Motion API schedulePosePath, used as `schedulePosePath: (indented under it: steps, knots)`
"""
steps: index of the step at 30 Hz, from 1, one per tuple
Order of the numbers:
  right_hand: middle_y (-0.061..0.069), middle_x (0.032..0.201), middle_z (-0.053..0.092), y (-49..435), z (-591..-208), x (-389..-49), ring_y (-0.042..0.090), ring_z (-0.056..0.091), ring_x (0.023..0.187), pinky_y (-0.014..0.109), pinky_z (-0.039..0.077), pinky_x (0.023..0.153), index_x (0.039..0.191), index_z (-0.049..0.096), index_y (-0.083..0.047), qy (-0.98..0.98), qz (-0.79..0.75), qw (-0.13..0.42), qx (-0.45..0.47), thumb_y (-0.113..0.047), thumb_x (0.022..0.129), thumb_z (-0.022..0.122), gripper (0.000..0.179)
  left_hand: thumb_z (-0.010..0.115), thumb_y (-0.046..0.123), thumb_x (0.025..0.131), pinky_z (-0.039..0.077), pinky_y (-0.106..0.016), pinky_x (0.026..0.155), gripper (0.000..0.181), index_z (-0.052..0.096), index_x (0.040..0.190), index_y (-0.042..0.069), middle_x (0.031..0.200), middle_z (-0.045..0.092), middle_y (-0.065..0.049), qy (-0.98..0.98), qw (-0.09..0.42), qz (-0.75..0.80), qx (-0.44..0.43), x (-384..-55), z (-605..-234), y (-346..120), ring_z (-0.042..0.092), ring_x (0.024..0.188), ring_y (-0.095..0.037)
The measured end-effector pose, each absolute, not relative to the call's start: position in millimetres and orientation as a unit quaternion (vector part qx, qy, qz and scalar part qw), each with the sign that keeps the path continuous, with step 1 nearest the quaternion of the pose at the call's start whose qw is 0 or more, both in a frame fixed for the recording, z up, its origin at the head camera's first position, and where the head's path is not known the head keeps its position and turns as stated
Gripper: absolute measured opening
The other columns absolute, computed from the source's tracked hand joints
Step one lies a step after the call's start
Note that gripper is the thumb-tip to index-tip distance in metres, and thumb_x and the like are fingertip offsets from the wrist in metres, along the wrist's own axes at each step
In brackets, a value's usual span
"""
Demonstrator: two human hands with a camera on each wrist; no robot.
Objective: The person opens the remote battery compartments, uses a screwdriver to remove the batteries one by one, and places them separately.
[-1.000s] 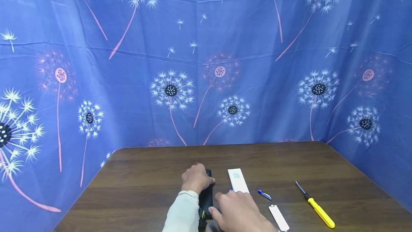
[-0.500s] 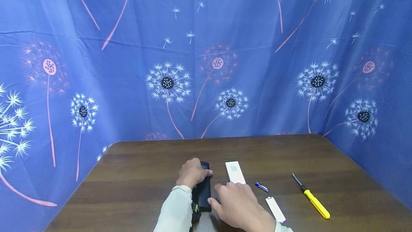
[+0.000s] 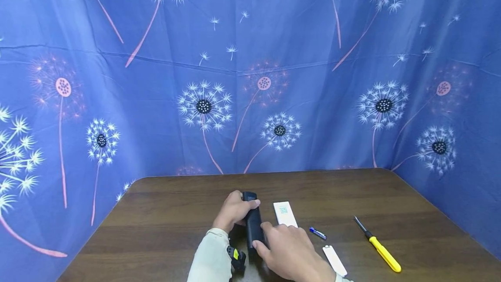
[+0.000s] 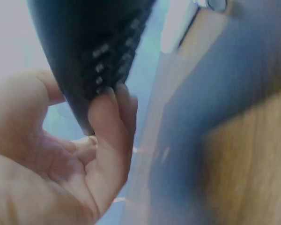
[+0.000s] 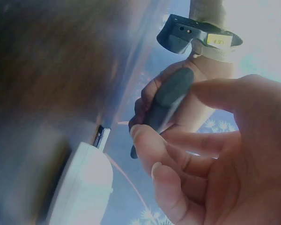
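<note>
A black remote control (image 3: 253,223) is held between both hands, tilted above the wooden table. My left hand (image 3: 233,209) grips its far end, thumb along the upper side. In the left wrist view, fingers curl against the button face of the remote control (image 4: 91,51). My right hand (image 3: 287,251) pinches the near end between thumb and fingers. From the right wrist, the narrow end of the remote control (image 5: 175,89) shows, with the right hand's fingertips (image 5: 147,136) against it. The buttons are hidden in the head view.
Right of the remote lies a white device (image 3: 285,213) with a QR sticker, partly behind the right hand. Further right are a blue battery (image 3: 318,233), a white cover (image 3: 334,261) and a yellow-handled screwdriver (image 3: 379,246). A blue dandelion-print curtain (image 3: 250,77) hangs behind the table (image 3: 176,212).
The black remote control has gone from lying nearly flat to being turned up on its side between the hands. The head view has shifted slightly.
</note>
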State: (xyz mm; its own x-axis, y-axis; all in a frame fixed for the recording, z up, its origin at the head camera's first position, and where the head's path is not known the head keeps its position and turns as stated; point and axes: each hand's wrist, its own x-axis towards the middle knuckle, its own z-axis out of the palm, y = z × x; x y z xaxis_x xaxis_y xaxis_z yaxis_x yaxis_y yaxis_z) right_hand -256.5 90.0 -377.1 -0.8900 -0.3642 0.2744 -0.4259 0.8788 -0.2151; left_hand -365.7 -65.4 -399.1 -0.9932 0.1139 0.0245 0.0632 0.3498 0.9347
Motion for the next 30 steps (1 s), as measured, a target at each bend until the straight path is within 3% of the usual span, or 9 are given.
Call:
schedulePosePath:
  steps: [5,8,12,17,24,30]
  knots:
    - [-0.004,0.091,0.069,88.9,-374.8,-256.7,0.013,0.063,0.070,0.035,0.044,0.053,0.130,0.060,-0.010,-0.963,0.166,0.105,0.184,-0.064,0.095,0.054,0.065,0.072,0.025,0.093,0.059,-0.039,0.060,0.048,0.049,0.117,-0.010,0.095,0.059,-0.017,0.784,0.017,0.617,0.064,-363.4,-398.4,-58.0,0.068,0.071,-0.023]
    - [0.000,0.099,0.069,87.8,-375.5,-255.0,0.016,0.065,0.077,0.037,0.045,0.054,0.140,0.052,-0.010,-0.962,0.173,0.114,0.176,-0.068,0.092,0.054,0.075,0.070,0.024,0.094,0.059,-0.038,0.059,0.045,0.048,0.117,-0.009,0.094,0.059,-0.017,0.768,0.010,0.637,0.062,-363.0,-398.4,-52.9,0.068,0.069,-0.022]
    - [0.001,0.097,0.066,86.5,-376.1,-254.4,0.016,0.063,0.073,0.037,0.044,0.052,0.143,0.048,-0.009,-0.960,0.166,0.140,0.178,-0.064,0.090,0.061,0.078,0.067,0.024,0.095,0.058,-0.036,0.062,0.039,0.048,0.112,-0.006,0.094,0.059,-0.016,0.757,-0.014,0.652,0.054,-363.5,-396.3,-49.1,0.067,0.069,-0.021]
    - [-0.006,0.088,0.063,84.5,-375.8,-256.2,0.009,0.054,0.060,0.032,0.038,0.048,0.136,0.052,-0.011,-0.955,0.170,0.164,0.179,-0.048,0.088,0.070,0.063,0.065,0.025,0.095,0.057,-0.036,0.067,0.036,0.048,0.111,-0.003,0.096,0.060,-0.016,0.742,-0.039,0.668,0.044,-362.5,-393.5,-44.9,0.066,0.073,-0.021]
    - [-0.004,0.090,0.065,82.7,-375.6,-256.9,0.007,0.053,0.061,0.031,0.038,0.048,0.145,0.046,-0.006,-0.957,0.177,0.157,0.170,-0.045,0.087,0.072,0.074,0.058,0.035,0.099,0.055,-0.033,0.060,0.040,0.046,0.113,-0.001,0.080,0.064,-0.014,0.678,0.014,0.734,0.044,-361.7,-392.2,-32.2,0.065,0.063,-0.019]
    - [0.004,0.103,0.069,84.0,-377.0,-259.2,0.011,0.058,0.064,0.032,0.039,0.049,0.148,0.044,-0.005,-0.963,0.175,0.135,0.157,-0.047,0.089,0.070,0.077,0.051,0.049,0.101,0.052,-0.028,0.058,0.051,0.048,0.117,0.001,0.078,0.063,-0.011,0.615,0.031,0.786,0.052,-362.5,-396.7,-24.5,0.060,0.063,-0.016]
